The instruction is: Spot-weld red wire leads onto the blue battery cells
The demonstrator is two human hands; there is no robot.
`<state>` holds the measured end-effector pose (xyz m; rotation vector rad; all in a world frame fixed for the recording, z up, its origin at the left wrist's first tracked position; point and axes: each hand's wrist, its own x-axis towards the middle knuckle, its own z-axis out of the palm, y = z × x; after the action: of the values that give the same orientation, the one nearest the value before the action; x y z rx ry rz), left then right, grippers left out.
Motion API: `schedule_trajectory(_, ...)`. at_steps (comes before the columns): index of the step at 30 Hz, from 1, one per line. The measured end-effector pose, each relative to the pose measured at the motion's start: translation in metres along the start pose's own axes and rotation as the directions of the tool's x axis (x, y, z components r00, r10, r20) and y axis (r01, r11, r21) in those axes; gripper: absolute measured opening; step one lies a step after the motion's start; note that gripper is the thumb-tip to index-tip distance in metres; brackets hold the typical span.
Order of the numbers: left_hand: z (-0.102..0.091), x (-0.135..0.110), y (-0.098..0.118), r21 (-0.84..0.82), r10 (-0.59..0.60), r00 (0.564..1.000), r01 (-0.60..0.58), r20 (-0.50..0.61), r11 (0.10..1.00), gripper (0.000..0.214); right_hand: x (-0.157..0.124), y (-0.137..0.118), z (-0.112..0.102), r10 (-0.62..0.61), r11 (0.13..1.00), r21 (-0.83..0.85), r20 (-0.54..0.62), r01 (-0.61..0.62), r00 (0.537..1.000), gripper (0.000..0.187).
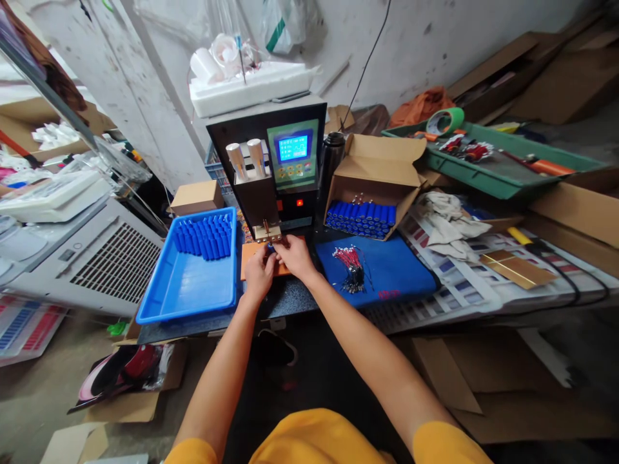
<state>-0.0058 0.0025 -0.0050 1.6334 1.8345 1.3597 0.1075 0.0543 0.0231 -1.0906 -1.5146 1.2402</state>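
At the front of a black spot welder, both hands meet just under its electrode tips. My left hand is closed around a small blue cylindrical battery cell, mostly covered by the fingers. My right hand pinches close against the cell's end; what lies between its fingertips is too small to make out. Beneath the hands is an orange plate. Left of them, a blue tray holds rows of blue cells. A bundle of red and black wire leads lies on a blue mat to the right.
An open cardboard box with stacked blue cells stands right of the welder, beside a dark bottle. Farther right are a green tray, crumpled white gloves and a brass-coloured sheet. A small closed carton sits behind the blue tray.
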Motion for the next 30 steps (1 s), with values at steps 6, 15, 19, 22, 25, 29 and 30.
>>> schedule_trajectory(6,-0.001,-0.002,0.001,-0.128,0.011,0.999,-0.005,0.049,0.992,0.026,-0.012,-0.003,-0.007,-0.005,0.999,0.041,0.021,0.005,1.000,0.008)
schedule_trajectory(15,0.003,-0.010,-0.005,-0.207,0.079,0.994,-0.062,0.076,0.976,0.030,-0.053,0.005,-0.029,-0.095,0.995,0.025,-0.135,0.099,0.986,0.013)
schedule_trajectory(19,0.010,-0.017,0.005,-0.049,0.247,0.969,-0.247,0.006,0.968,0.028,-0.062,0.002,-0.036,0.021,0.981,0.194,-0.089,-0.003,0.996,0.022)
schedule_trajectory(22,0.015,-0.021,0.012,0.137,0.427,0.904,-0.422,-0.008,0.896,0.026,-0.065,-0.002,-0.038,0.135,0.920,0.375,-0.026,-0.116,0.990,0.033)
schedule_trajectory(25,0.021,-0.019,0.015,0.224,0.559,0.829,-0.545,0.002,0.808,0.028,-0.068,-0.001,-0.042,0.214,0.834,0.527,-0.039,-0.162,0.976,0.039)
schedule_trajectory(29,0.035,-0.011,0.021,0.213,0.687,0.725,-0.680,0.052,0.701,0.032,-0.072,0.005,-0.051,0.252,0.739,0.657,-0.064,-0.149,0.966,0.039)
schedule_trajectory(30,0.039,-0.008,0.024,0.209,0.707,0.706,-0.700,0.053,0.683,0.033,-0.071,0.008,-0.055,0.251,0.737,0.665,-0.103,-0.121,0.963,0.037)
